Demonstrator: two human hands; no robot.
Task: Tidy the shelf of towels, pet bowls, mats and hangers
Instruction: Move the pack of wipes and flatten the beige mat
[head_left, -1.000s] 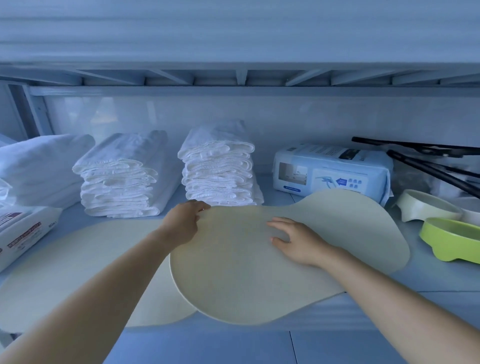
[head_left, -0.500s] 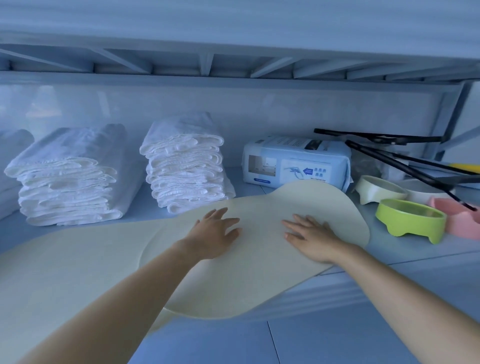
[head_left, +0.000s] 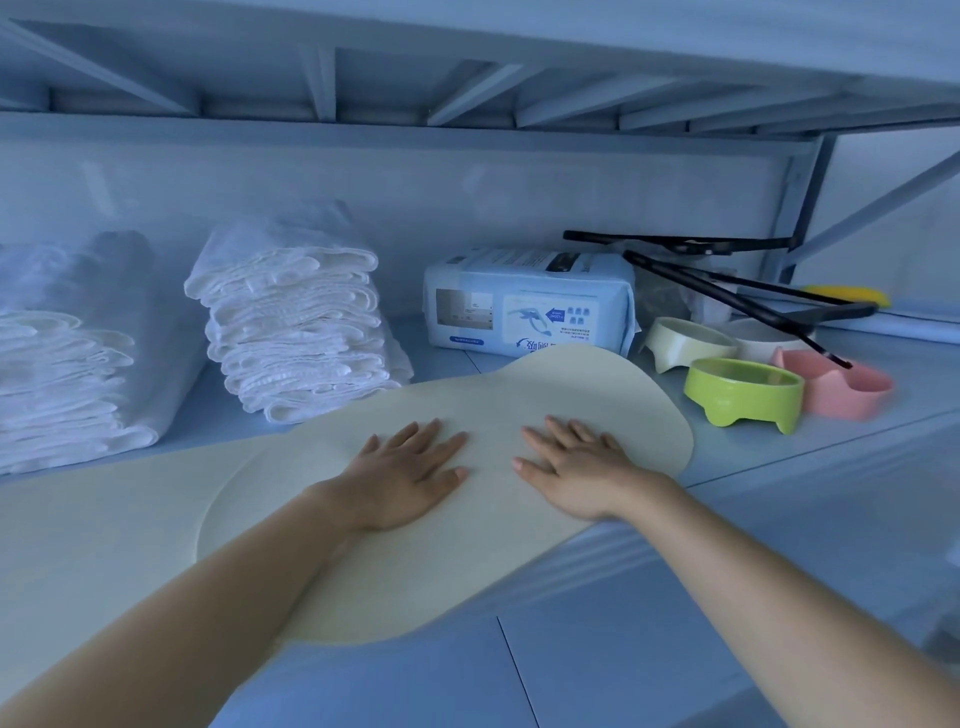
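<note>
Where palms press: cream mat (head_left: 519, 415).

The shelf (head_left: 779, 467) carries two towel stacks (head_left: 296, 332) at far left. Two cream mats (head_left: 467, 561) lie near, overlapping, the upper one overhanging the near edge. A wipes pack (head_left: 524, 306) sits far centre. To the right stand cream (head_left: 685, 343), green (head_left: 743, 392), white (head_left: 769, 338) and pink bowls (head_left: 841, 389), with black hangers (head_left: 727, 291) above them.
</note>
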